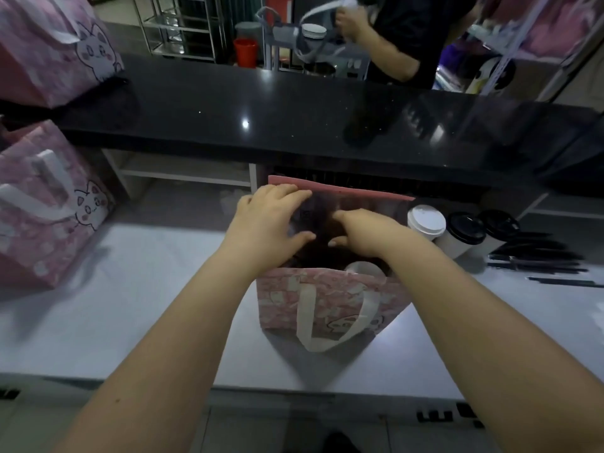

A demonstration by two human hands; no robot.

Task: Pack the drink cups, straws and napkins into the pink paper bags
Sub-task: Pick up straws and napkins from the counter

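On the white bench (130, 305) the pink paper bag (284, 302) stands upright, mouth up, its long axis running left to right. The left grip (268, 220) lies spread on the far wall, holding nothing. The right grip (362, 230) dips into the mouth – I cannot tell whether it holds anything. Lidded cups (426, 220) stand just right of the bag, and black straws (539, 256) lie crosswise beyond them.

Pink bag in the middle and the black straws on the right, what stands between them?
In the head view: a white-lidded cup next to the pink bag, then two black-lidded cups nearer the straws.
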